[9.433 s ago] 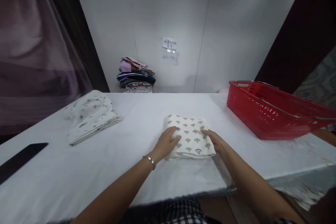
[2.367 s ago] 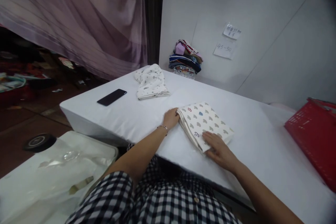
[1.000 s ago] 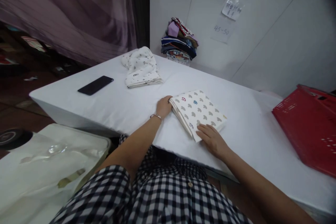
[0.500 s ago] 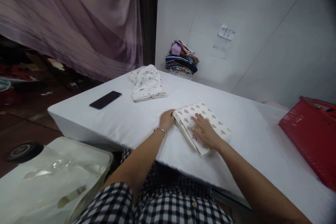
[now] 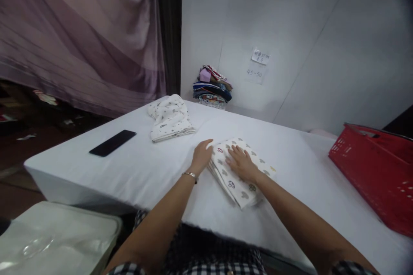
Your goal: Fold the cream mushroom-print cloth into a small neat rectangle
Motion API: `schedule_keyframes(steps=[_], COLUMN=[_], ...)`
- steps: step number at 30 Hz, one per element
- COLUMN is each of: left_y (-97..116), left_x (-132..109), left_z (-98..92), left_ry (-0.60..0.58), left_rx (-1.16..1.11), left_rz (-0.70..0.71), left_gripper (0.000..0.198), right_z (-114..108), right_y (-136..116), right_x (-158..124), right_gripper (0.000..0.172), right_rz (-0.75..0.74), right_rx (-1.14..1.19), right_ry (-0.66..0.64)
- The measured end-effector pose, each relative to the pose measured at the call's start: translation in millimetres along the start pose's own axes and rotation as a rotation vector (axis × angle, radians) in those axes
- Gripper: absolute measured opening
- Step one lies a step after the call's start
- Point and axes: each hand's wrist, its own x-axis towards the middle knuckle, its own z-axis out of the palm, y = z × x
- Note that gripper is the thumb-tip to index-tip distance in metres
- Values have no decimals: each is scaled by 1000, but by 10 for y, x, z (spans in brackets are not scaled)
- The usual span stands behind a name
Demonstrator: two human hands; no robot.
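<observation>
A folded white cloth [image 5: 237, 200] printed with grey, mushroom-like shapes and a few coloured marks lies on the white-covered table in front of me. My right hand [image 5: 241, 164] rests flat on top of it, fingers spread. At the cloth's left corner is my left hand [image 5: 201, 155], a bracelet on its wrist. Its fingers are stretched out and apart beside the folded edge; whether they touch the cloth is hard to tell. Farther back on the left lies another white cloth [image 5: 171, 116] with small dark prints, partly folded and loosely bunched at its far end.
A black phone [image 5: 112, 142] lies on the table's left side. Against the wall stands a stack of folded clothes [image 5: 213, 88]. A red plastic basket [image 5: 371, 172] occupies the right end of the white table [image 5: 155, 180]. A pale bin lid [image 5: 64, 232] is at lower left.
My left hand has loosened from the cloth's corner and its fingers have straightened. My right hand still lies flat on the cloth. The view has shifted slightly upward and right.
</observation>
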Motion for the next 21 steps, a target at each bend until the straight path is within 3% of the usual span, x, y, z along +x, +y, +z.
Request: schedule_keyframes(steps=[4, 8, 12, 17, 21], left_y=[228, 156, 98, 141, 190], left_x=[-49, -129, -152, -125, -53], left_z=[246, 424, 425, 383, 303], left_ry=[-94, -149, -147, -174, -278], left_rx=[152, 376, 424, 430, 417], left_rz=[166, 208, 206, 183, 131], left_gripper=[45, 60, 61, 59, 57], right_z=[-13, 141, 227, 82, -94], right_y=[347, 718, 782, 743, 1074], right_x=[301, 353, 317, 328, 169], right_gripper=[67, 66, 67, 65, 69], right_rz=[143, 207, 185, 191, 258], right_rx=[-121, -88, -63, 84, 251], right_ry=[73, 53, 80, 63, 205])
